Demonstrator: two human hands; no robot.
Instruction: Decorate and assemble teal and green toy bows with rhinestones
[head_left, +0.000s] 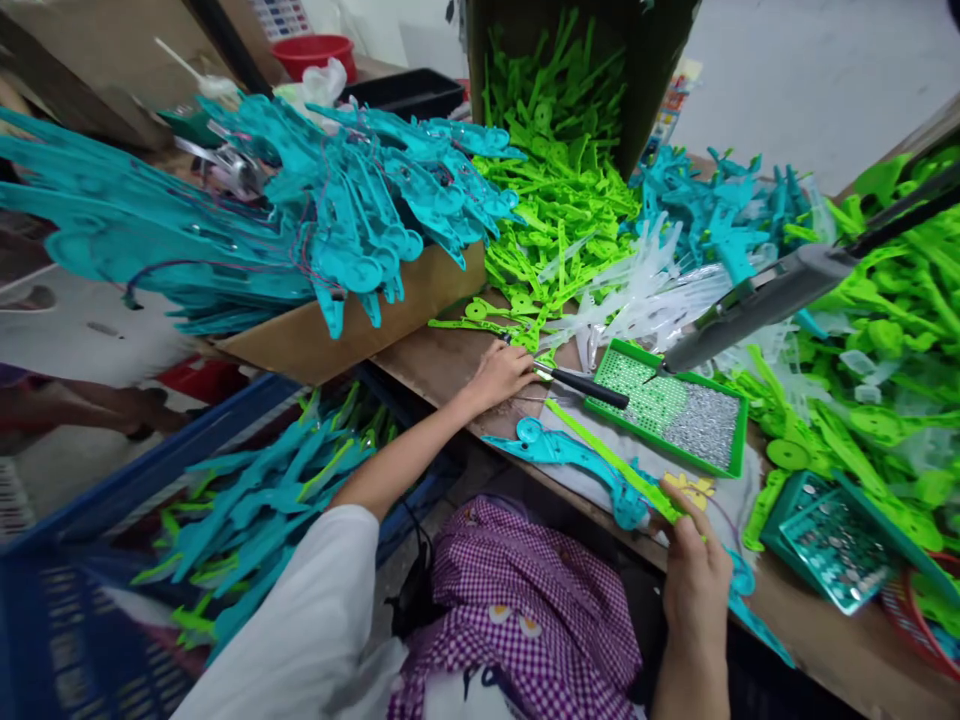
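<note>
My left hand [501,372] rests on the wooden bench [442,362], fingers closed around the end of a black-handled tool [589,385] that lies toward a green tray. My right hand [694,570] pinches a long green plastic strip [611,462] laid over a teal plastic part [570,455] at the bench's front edge. The green tray [739,440] holds many small silver screws. A grey powered screwdriver [757,305] hangs over the tray with its tip near the screws.
A cardboard box [330,335] overflows with teal parts [300,210] on the left. Green parts [559,190] spill from a dark box behind. A blue crate [97,520] of teal pieces sits below left. More green parts [900,340] and a teal tray [840,545] lie to the right.
</note>
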